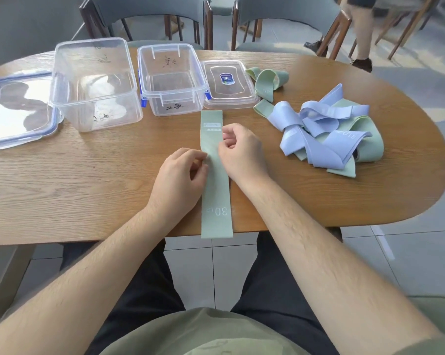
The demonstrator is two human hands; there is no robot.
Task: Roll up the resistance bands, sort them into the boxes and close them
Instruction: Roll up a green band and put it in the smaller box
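A green resistance band [216, 190] marked 30 LB lies flat and straight on the wooden table [88, 180], its near end hanging over the front edge. My left hand [177, 180] pinches the band's left edge near its middle. My right hand [241, 152] pinches its right edge a little farther up. A tangled pile of blue and green bands [326, 131] lies to the right. Two clear plastic boxes stand open at the back: a large box [93, 83] and a smaller box [172, 80] with blue clips.
The large lid [16, 108] with a blue seal lies at the far left. The small lid [230, 84] lies right of the smaller box. One loose green band [267, 80] curls behind the pile. Chairs and a person's legs [362, 34] are beyond the table.
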